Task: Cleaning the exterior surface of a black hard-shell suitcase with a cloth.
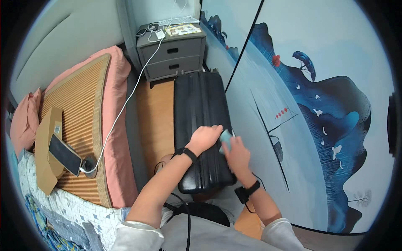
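Note:
A black hard-shell suitcase [201, 103] lies before me on the floor, between the bed and the painted wall panels. My left hand [205, 138] rests on its right part, fingers curled near the edge; whether it grips a part of the case is hidden. My right hand [238, 155], somewhat blurred, holds a light blue cloth [225, 141] against the right side of the suitcase, just beside my left fingers. Black bands are on both wrists.
A grey two-drawer nightstand [172, 53] with a charger and papers stands beyond the suitcase. On the bed's ribbed mat [81, 91] lie cardboard [47, 150] and a phone [65, 154] with a white cable [124, 108] running across to the nightstand. Painted panels [282, 125] border the right side.

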### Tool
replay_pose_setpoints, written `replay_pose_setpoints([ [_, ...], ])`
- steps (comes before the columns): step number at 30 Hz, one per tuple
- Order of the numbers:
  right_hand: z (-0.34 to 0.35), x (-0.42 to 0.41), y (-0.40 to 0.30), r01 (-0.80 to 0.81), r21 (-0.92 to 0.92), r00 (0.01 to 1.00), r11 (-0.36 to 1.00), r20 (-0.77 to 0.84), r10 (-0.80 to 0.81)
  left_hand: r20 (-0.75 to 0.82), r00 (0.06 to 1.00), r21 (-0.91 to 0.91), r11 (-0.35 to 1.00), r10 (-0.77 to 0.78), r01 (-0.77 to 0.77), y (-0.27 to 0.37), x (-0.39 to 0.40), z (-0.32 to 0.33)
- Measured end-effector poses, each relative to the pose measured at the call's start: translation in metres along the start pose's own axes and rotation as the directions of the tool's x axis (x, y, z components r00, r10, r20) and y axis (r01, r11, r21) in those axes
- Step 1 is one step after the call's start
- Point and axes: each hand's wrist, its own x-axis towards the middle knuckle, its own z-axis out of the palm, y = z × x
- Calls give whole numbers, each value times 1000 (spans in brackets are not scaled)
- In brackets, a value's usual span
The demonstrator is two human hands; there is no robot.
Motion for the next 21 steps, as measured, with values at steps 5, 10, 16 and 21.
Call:
replay_pose_setpoints([
  [5,-20,-43,-11,344,194,919,919,129,-371,-18,1000,7,1000,-5,6,-6,-8,-2],
  [10,16,20,18,-214,462,966,861,-29,256,1,1000,64,997,31,-30,2,4,-2],
  [16,18,-27,6,-315,621,947,718,154,282,-68,998,83,996,-8,14,-8,-13,-15],
  [21,-21,-57,-7,-386,579,916,718,332,224,-47,999,112,994,14,-9,-14,-23,-20],
])
